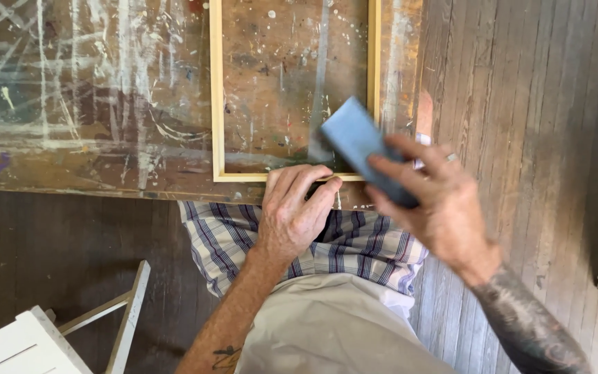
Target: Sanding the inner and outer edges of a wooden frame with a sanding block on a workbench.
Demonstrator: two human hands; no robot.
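Left hand (pixel 292 211) is pressing curled fingers onto the near rail of the wooden frame (pixel 217 104) lying on the paint-spattered table (pixel 91 104), while right hand (pixel 437 201), blurred, is gripping a blue sanding block (pixel 358 142) slanting up-left over the frame's near right corner.

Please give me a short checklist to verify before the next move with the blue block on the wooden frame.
1. Left hand presses the near rail of the wooden frame: ok.
2. Right hand grips the blue block: ok.
3. Block flat on the frame: cannot tell, blurred.
4. Frame lies on the paint-stained table: ok.
5. Left fingers away from the block: ok, though close.
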